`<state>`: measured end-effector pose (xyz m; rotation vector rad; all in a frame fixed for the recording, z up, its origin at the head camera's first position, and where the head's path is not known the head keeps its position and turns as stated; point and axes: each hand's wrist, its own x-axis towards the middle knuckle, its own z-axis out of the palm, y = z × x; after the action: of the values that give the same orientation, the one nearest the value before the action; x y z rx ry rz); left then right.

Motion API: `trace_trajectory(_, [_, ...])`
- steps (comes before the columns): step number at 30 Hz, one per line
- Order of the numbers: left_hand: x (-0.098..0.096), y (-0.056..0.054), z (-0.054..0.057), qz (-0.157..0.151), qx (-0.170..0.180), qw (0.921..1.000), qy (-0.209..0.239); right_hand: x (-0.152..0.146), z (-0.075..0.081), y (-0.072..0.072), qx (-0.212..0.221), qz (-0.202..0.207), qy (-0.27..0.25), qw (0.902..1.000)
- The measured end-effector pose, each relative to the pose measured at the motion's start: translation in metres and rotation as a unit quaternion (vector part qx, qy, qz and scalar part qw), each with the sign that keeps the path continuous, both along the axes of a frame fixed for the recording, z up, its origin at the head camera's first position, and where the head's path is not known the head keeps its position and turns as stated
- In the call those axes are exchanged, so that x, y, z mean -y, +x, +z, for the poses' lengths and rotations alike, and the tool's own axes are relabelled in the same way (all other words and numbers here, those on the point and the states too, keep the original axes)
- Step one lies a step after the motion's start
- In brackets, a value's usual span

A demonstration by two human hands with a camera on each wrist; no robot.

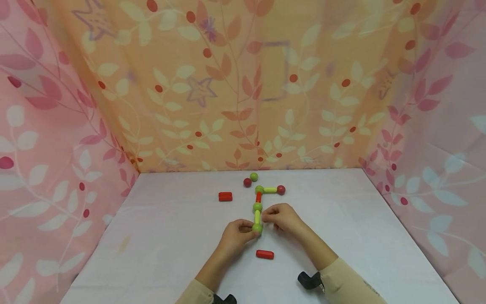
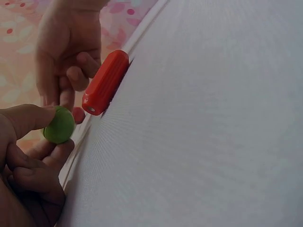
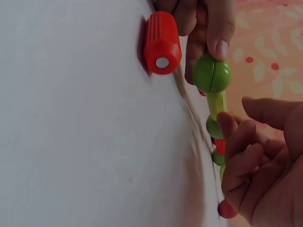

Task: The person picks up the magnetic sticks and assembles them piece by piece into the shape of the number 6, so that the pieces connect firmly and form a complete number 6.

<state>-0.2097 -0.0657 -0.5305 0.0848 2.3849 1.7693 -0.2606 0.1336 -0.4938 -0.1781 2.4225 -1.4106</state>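
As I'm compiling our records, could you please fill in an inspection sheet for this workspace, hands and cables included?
Surface: white tabletop, with a faint yellowish mark at left.
Job's things: bent chain of balls and rods, ending in a red ball; loose green ball, loose red ball, near red rod, far red piece, possibly two rods together.
Clutter: nothing seen beyond the loose pieces.
Left hand: pinches the chain's near green ball.
Right hand: beside the chain's near yellow-green rod, thumb apart from fingers; contact unclear.
Cables: nothing seen.
Surroundings: orange patterned backdrop, pink patterned sides; black devices at the sleeves.
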Motion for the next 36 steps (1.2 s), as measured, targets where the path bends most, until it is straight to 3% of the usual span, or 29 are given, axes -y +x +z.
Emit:
trace_trajectory(4, [0.0,0.0,0.0,0.002,0.001,1.0,0.0,-0.008,0.004,0.011,-0.07,0.048,0.033,0.9958])
trace_trajectory(8, [0.0,0.001,0.001,0.004,0.001,1.0,-0.001,-0.017,0.002,0.024,-0.135,0.124,0.051,0.9817])
trace_trajectory(13, [0.001,0.001,0.001,0.003,-0.005,1.0,-0.006,-0.025,-0.004,0.034,-0.135,0.193,0.018,0.9718])
trace_trajectory(18, [0.002,0.001,0.0,-0.001,-0.017,0.9999,-0.003,-0.027,-0.012,0.037,-0.113,0.216,-0.013,0.9698])
trace_trajectory(25, [0.002,0.0,-0.004,0.004,-0.025,0.9995,-0.017,-0.022,-0.023,0.045,-0.13,0.264,0.0,0.9557])
trace_trajectory(36, [0.002,0.001,-0.004,0.001,-0.035,0.9989,-0.032,-0.017,-0.024,0.053,-0.153,0.25,0.061,0.9539])
